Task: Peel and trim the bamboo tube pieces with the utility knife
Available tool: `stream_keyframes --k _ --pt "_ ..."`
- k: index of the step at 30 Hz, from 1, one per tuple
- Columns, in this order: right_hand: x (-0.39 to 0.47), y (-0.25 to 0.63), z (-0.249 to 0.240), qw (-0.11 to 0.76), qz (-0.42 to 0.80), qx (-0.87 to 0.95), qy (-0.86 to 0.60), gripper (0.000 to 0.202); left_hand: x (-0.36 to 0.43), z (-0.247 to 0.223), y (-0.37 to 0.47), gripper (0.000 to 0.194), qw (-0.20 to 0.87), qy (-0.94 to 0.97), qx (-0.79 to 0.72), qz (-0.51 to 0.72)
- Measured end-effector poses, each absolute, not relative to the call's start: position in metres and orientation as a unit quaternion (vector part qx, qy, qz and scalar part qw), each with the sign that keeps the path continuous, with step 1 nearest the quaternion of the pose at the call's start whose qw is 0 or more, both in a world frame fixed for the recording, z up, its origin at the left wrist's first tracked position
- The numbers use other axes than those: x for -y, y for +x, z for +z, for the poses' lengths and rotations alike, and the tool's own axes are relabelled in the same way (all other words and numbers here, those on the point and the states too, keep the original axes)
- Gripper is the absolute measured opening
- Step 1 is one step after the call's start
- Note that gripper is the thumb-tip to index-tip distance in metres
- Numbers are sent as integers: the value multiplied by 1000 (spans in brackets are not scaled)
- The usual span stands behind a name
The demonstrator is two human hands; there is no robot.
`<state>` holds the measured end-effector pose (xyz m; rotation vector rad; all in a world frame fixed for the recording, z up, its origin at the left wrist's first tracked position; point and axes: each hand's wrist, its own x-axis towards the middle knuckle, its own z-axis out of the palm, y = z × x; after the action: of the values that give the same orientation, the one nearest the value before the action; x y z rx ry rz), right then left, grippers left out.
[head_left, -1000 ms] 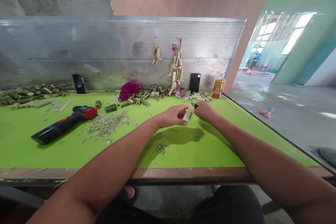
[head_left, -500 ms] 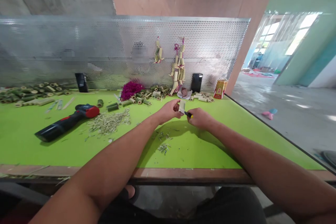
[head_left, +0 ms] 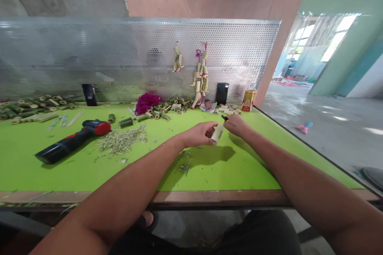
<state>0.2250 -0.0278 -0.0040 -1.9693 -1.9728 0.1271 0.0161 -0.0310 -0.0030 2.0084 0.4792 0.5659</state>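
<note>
A short, pale piece of bamboo [head_left: 218,132] is held in the fingers of my left hand [head_left: 201,134], tilted above the green table top. My right hand [head_left: 237,124] is closed round a utility knife [head_left: 224,118] with a black and yellow body. Its blade points up and to the left, behind the bamboo piece and apart from it. Below my left hand lie small shavings [head_left: 184,168] on the green surface.
A cordless power drill [head_left: 73,141] and a pile of shavings [head_left: 122,139] lie to the left. Along the back are cut bamboo pieces [head_left: 32,107], purple string [head_left: 147,102], a black phone [head_left: 222,93] and a bottle [head_left: 249,99]. Bamboo figures [head_left: 201,77] hang on the perforated metal panel [head_left: 119,55].
My left hand has moved right and a little down, turning the bamboo piece. The knife, which was against the piece, has shifted up and right, off it. The view has turned slightly.
</note>
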Motion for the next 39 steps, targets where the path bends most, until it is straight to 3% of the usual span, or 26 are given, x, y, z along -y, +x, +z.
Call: stream_keyframes --k 6,11,14,18,28,32,39 --pt "30 226 -5 266 98 675 -681 20 17 -11 11 71 463 792 -263 297" --pt "48 211 -5 448 373 636 -505 34 8 -16 9 79 396 815 -292 306" --pt "54 209 -4 431 478 625 -441 43 12 -15 12 79 384 831 -272 296" --pt "56 205 -4 426 535 602 -412 39 18 -11 12 77 381 844 -249 284" --pt "55 198 -6 436 466 615 -463 47 30 -7 18 58 341 842 -263 323" --pt "54 200 -5 451 332 651 -512 46 22 -6 12 54 365 820 -270 348" --pt "57 195 -4 245 72 780 -571 18 6 -4 0 50 303 830 -316 346"
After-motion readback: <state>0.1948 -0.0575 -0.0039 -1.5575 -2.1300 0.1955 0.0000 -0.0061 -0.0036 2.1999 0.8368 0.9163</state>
